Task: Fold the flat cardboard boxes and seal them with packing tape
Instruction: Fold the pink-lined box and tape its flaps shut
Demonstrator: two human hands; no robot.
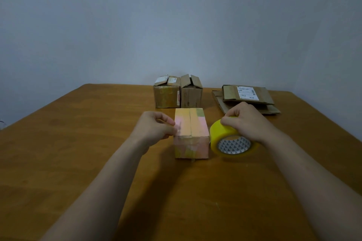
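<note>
Small closed box (193, 135) sits on the table (78, 143), about mid-width, near side facing the wearer. Its top flaps meet in a seam running away from the camera, and the surface shows pinkish and yellowish patches. Left grip (154, 127) is at the box's upper left edge, with the forearm coming in from lower left. Its fingers are curled and the tips are drawn toward the thumb, touching the box top just by that edge. The spot is blurred, so I cannot tell whether anything is pinched between them. Yellow tape roll (230, 144) stands on edge just right of the box, very close to its right wall, with the patterned core facing the camera. Right grip (244, 119) comes down on the roll from above and behind, fingers curled over its upper rim and holding it. The box thus lies between the two grips, left one on it, right one just beside it. Behind the small box, toward the far table edge, two brown folded boxes (178, 94) stand side by side, touching, top flaps partly raised. To their right is a stack of flat cardboard (231, 94), with a white label (246, 92) on the top sheet. Plain pale wall (176, 15) behind.
</note>
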